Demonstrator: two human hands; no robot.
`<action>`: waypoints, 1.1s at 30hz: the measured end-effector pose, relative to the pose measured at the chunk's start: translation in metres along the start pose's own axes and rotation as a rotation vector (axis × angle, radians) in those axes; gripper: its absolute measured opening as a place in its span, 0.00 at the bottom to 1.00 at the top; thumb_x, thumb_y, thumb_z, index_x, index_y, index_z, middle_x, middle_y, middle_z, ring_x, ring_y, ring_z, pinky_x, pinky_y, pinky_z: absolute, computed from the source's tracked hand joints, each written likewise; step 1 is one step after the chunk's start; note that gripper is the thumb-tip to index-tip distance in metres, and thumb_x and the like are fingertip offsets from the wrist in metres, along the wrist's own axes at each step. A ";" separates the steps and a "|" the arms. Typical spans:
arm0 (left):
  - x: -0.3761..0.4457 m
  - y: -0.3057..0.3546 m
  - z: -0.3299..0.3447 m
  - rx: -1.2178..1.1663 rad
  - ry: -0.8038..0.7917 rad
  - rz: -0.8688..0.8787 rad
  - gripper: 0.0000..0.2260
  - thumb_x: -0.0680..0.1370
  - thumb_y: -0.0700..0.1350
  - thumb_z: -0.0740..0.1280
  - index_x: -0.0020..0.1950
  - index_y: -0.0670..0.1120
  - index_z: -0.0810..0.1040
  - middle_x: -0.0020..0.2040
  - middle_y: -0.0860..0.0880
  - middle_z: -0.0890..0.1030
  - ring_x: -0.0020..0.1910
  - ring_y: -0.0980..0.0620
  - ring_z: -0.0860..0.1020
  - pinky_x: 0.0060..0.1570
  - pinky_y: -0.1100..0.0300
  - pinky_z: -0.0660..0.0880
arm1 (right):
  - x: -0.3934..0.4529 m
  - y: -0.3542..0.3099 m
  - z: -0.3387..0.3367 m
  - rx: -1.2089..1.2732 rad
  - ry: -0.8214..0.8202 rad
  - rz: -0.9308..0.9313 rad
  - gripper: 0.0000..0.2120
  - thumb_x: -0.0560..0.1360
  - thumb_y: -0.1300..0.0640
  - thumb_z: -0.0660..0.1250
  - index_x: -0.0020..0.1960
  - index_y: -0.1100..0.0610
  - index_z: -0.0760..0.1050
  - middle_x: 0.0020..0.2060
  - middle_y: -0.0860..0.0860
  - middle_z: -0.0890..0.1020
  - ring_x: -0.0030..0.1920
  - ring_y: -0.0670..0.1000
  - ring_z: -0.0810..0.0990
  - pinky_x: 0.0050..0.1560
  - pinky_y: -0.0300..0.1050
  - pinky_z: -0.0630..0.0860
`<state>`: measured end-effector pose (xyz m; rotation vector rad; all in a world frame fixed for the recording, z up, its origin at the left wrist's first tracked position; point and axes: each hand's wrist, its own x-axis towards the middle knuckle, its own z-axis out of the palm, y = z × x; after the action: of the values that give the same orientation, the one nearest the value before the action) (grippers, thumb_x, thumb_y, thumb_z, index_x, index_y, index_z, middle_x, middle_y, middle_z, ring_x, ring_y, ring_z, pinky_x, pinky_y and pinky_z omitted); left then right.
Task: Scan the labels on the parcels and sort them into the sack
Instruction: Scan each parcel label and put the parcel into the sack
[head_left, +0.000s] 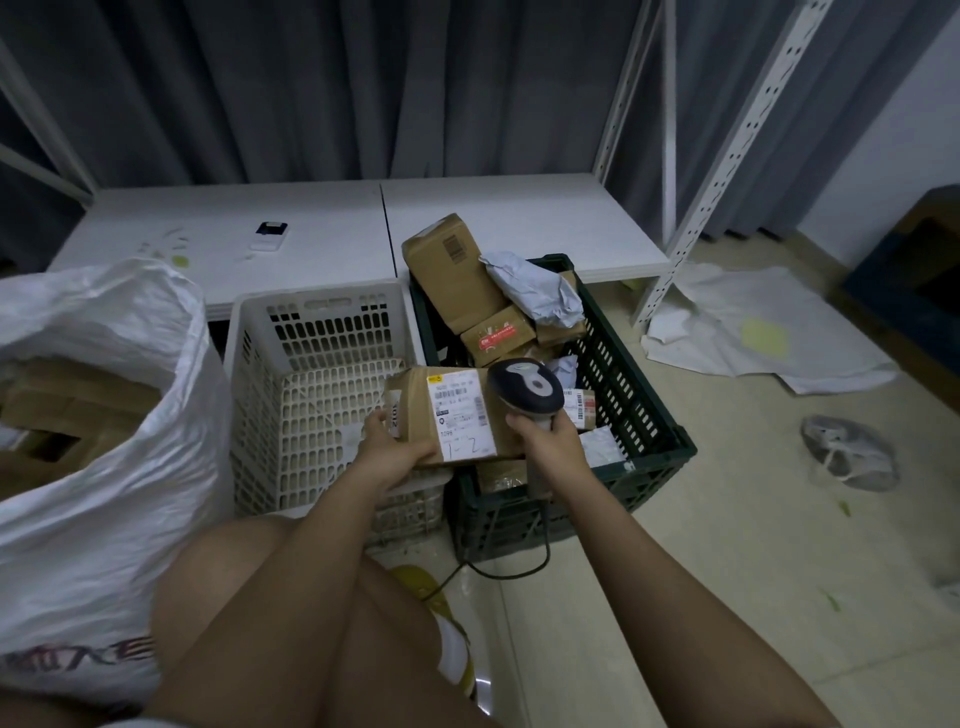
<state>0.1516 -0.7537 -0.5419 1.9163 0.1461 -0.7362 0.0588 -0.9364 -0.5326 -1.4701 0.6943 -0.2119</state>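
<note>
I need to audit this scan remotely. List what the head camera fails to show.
- Label on the held parcel: print too small and blurred to read.
- Scanner: its window faces away, and the right hand covers the trigger.
- Sack: its folded rim hides most of the boxes inside.
- Green crate: the lower parcels are buried under the upper ones.

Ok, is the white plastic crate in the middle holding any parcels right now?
No, the white plastic crate shows only its bare perforated floor, while the brown cardboard parcels are piled in the dark green crate.
</note>
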 end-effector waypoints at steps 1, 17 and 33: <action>-0.001 0.000 0.000 -0.023 0.013 0.008 0.42 0.71 0.45 0.74 0.76 0.53 0.49 0.69 0.42 0.70 0.61 0.43 0.75 0.61 0.46 0.74 | -0.002 -0.001 -0.001 0.009 -0.007 0.001 0.19 0.77 0.61 0.68 0.66 0.55 0.70 0.53 0.50 0.78 0.53 0.51 0.77 0.49 0.41 0.74; -0.008 0.004 -0.007 -0.279 0.075 0.159 0.40 0.73 0.40 0.73 0.76 0.53 0.51 0.71 0.43 0.69 0.62 0.44 0.74 0.57 0.50 0.76 | -0.057 -0.023 -0.013 -0.179 -0.129 -0.173 0.10 0.69 0.58 0.77 0.45 0.63 0.80 0.32 0.49 0.81 0.29 0.40 0.76 0.32 0.36 0.71; -0.010 0.001 -0.012 -0.262 0.089 0.181 0.39 0.73 0.40 0.73 0.76 0.53 0.53 0.70 0.43 0.70 0.61 0.46 0.75 0.60 0.48 0.75 | -0.071 -0.028 -0.015 -0.300 -0.087 -0.233 0.12 0.69 0.54 0.78 0.49 0.56 0.80 0.33 0.45 0.81 0.33 0.40 0.76 0.33 0.35 0.71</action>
<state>0.1491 -0.7420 -0.5329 1.6864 0.1167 -0.4849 0.0020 -0.9143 -0.4835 -1.8390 0.4971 -0.2276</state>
